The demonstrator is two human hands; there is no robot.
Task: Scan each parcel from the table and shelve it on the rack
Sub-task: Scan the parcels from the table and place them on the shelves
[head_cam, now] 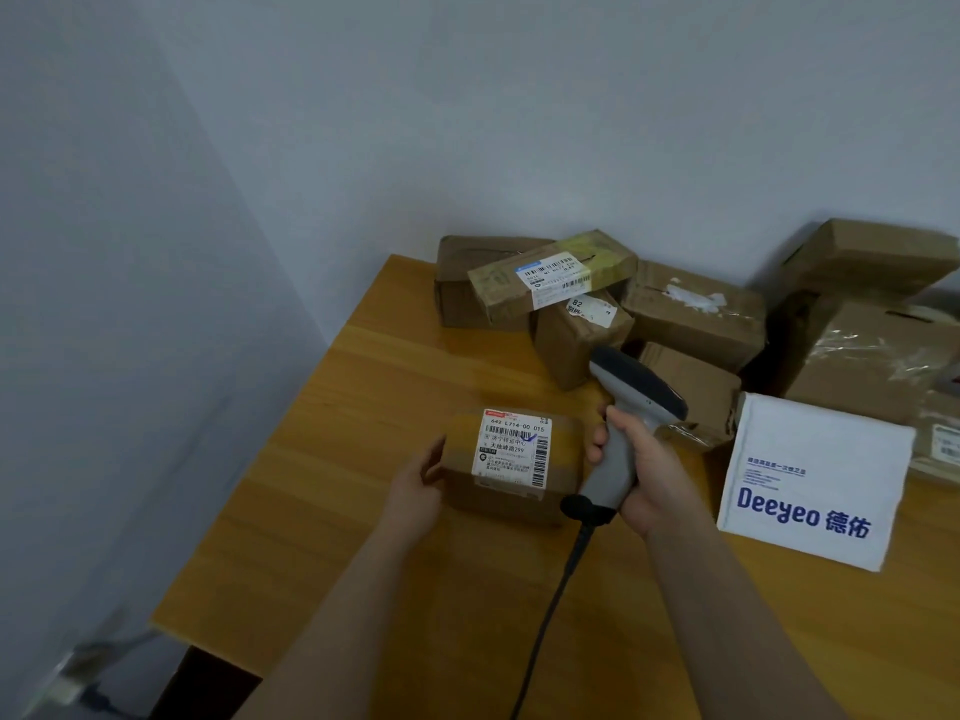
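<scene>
The small brown box (pixel 511 459) sits on the table (pixel 322 485) between both hands, with a white sticker with black bars on top. The left hand (pixel 415 488) holds its left side with bent fingers. The right hand (pixel 644 475) grips the gray scanner (pixel 639 381) just beside it.

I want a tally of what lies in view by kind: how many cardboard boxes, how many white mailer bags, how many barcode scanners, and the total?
Cardboard boxes: 9, the last cut off by the frame edge
White mailer bag: 1
Barcode scanner: 1
Total: 11
</scene>
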